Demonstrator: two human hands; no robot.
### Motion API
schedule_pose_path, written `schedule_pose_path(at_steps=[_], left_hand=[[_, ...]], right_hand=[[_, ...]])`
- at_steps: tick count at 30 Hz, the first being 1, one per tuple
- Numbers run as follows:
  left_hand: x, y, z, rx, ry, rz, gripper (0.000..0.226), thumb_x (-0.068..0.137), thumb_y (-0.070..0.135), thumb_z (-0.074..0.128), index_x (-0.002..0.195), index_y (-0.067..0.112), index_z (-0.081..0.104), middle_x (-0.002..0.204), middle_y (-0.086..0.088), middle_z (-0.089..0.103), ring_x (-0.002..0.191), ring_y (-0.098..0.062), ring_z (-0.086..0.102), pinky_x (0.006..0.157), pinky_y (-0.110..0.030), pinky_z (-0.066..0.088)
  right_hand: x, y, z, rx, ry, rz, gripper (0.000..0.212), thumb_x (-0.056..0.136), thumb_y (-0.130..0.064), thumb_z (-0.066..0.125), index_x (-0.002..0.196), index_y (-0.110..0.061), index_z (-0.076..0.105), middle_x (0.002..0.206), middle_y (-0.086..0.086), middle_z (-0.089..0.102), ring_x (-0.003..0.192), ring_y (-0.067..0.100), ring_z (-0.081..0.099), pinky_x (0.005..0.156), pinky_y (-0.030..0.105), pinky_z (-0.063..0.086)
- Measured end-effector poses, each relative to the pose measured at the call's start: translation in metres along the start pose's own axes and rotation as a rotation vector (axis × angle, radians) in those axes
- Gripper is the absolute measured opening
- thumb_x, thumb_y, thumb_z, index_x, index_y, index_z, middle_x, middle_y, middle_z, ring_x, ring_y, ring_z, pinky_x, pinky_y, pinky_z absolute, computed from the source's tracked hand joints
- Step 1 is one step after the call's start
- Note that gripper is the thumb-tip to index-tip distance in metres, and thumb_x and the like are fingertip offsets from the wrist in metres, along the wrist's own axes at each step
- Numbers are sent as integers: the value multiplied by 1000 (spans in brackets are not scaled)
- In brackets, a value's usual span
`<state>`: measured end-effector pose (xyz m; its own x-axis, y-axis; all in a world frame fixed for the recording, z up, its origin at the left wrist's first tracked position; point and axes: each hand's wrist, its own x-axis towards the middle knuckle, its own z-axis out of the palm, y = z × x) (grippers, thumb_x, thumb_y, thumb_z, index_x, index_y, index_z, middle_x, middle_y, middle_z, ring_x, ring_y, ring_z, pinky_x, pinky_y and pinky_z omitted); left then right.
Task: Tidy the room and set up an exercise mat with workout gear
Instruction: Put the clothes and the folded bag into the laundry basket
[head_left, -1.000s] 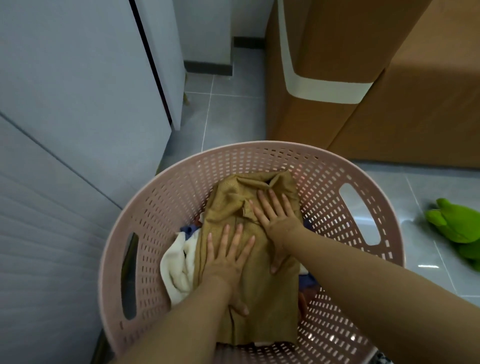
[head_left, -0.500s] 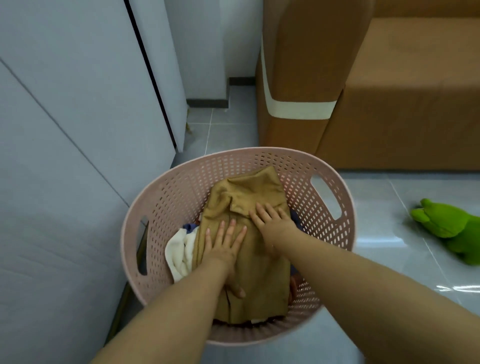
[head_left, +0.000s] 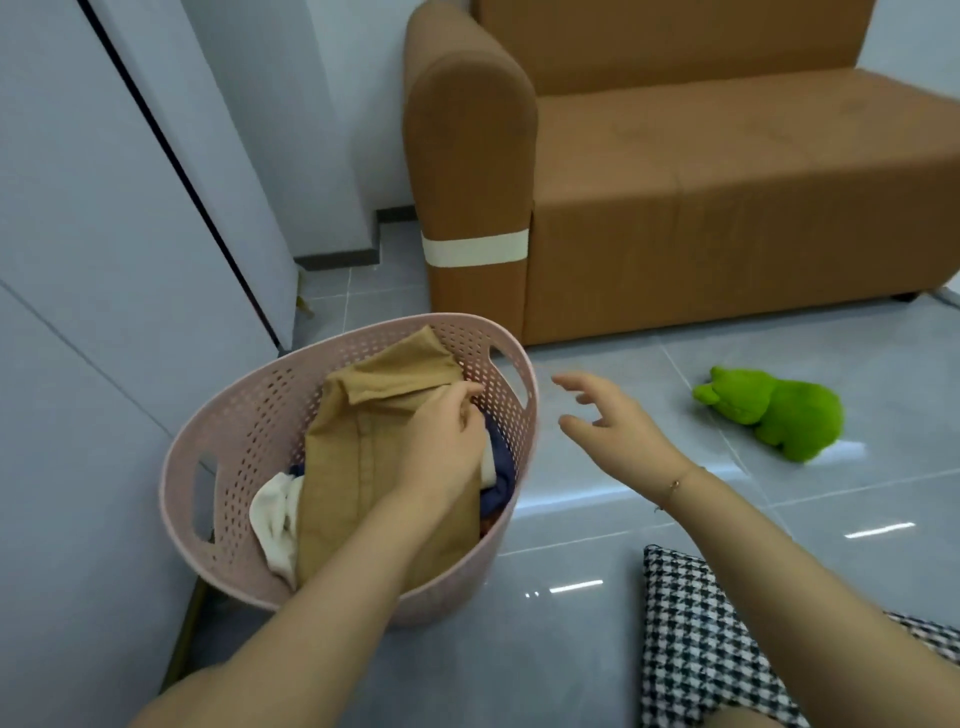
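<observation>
A pink perforated plastic laundry basket holds matt tan woven cloth; glossy grey floor tiles reflect light; the green plush toy looks fuzzy.

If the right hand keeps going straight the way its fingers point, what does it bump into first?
Probably the pink laundry basket: the right hand hangs open, fingers pointing left and a little forward toward its rim. Depth is unclear, so it might pass just behind.

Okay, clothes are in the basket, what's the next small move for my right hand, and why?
Probably reach on to the green plush toy and pick it up: your right hand hovers open over the floor toward it, while your left hand rests on the tan garment in the pink basket.
</observation>
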<state>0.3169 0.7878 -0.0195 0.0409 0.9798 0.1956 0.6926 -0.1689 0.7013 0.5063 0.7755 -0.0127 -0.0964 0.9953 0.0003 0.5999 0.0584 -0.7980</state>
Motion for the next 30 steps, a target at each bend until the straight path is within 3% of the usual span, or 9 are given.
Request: schedule_pose_path(at_steps=[4,7,11,18,20,22,25,27,30], left_hand=[[2,42,41,58,-24,179,32,89,6,49,117,14,61,120,-1,60,112,-18,52,91,-22,36],[-5,58,86,39,-168,223,32,88,6,49,116,15,62,121,0,60,116,-16,50,99,-25,35],[-9,41,156,24,-381,3,33,88,8,50,117,18,62,127,1,57,113,-15,53,90,-20,37],[43,-22,268,152,-405,-263,41,86,8,55,127,11,55,134,-7,54,120,-25,52,99,-30,41],[63,-39,295,154,-377,-345,48,86,8,57,133,9,49,137,-10,52,123,-27,50,100,-32,40],[81,-52,306,152,-185,-463,57,83,9,60,137,9,42,139,-13,47,126,-31,45,101,-35,38],[112,-63,311,437,116,-517,67,78,11,63,139,15,37,147,-11,33,135,-29,29,107,-40,27],[133,-73,305,662,92,-416,76,75,11,64,143,19,30,155,-6,21,141,-25,18,113,-43,15],[161,-102,297,951,-101,-368,90,79,17,65,150,19,11,159,-9,7,146,-28,5,116,-49,4]], right_hand=[[-16,43,-27,53,-65,119,42,93,-14,54,134,-22,48,135,-2,49,119,14,48,90,22,36],[-30,82,-43,-1,-64,153,39,92,-14,55,131,-21,51,135,-1,49,119,14,48,93,23,37],[-49,147,-45,-17,-89,249,38,93,-16,52,131,-21,51,139,-1,45,124,15,45,99,26,37],[-20,259,-6,-194,-159,267,44,96,-21,44,140,-19,42,146,0,37,133,18,34,104,33,38],[-8,290,20,-242,-207,293,49,97,-23,42,145,-17,34,153,4,27,139,21,25,108,35,32],[-8,309,45,-292,-275,303,54,97,-27,41,148,-17,26,158,5,15,144,21,16,114,33,21],[-18,339,83,-432,-262,206,54,94,-33,35,146,-18,33,158,6,18,145,22,20,117,35,10],[-23,349,97,-484,-210,175,55,87,-35,34,136,-16,51,148,8,41,136,24,40,113,36,14],[-22,359,111,-513,-160,173,57,86,-38,36,132,-9,53,143,12,47,132,27,46,111,38,11]])
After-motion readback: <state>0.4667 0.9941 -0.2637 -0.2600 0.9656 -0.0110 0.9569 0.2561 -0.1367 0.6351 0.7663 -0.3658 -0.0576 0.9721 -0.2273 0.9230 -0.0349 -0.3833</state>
